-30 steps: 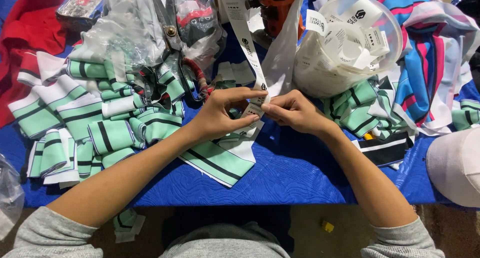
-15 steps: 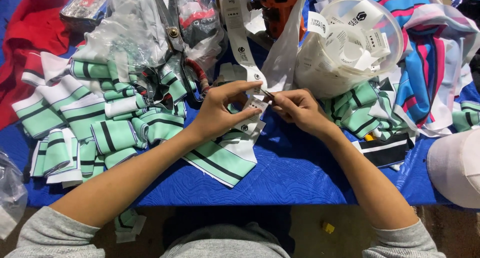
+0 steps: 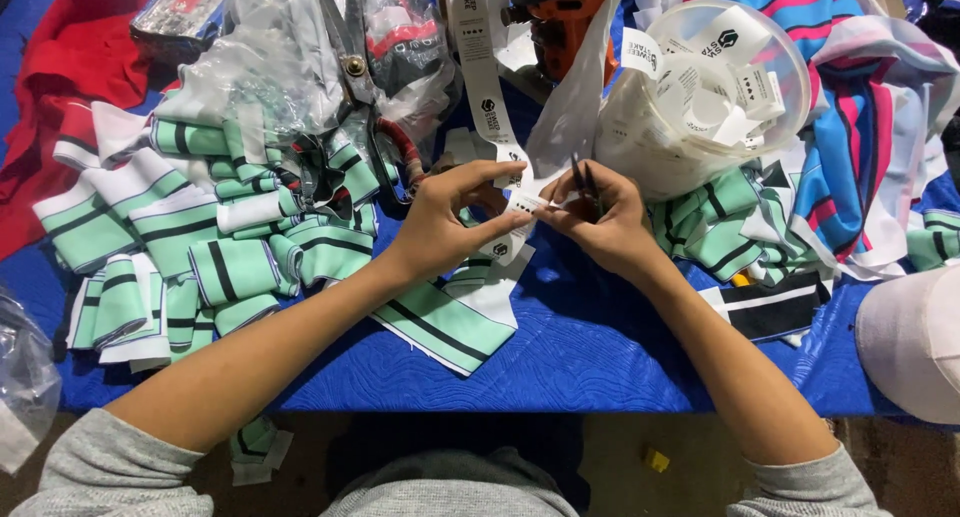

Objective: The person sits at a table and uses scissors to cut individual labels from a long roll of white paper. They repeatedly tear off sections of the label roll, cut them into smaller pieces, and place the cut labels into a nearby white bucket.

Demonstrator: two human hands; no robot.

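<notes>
Left hand (image 3: 440, 227) pinched shut on white label strip (image 3: 520, 202), long axis rising up-left. Right hand (image 3: 600, 222) clamped on small dark snips (image 3: 585, 182), just right of strip, above blue surface (image 3: 600, 347).

Fabric strips (image 3: 190, 247) lie left on the counter (image 3: 600, 347), tub of labels (image 3: 705, 97) right, scissors (image 3: 365, 97) behind between them.

A single head-worn camera looks steeply down from close above the blue bench (image 3: 600, 367). The fingers (image 3: 500, 172) sit near the frame's centre, forearms entering from the bottom edge.
</notes>
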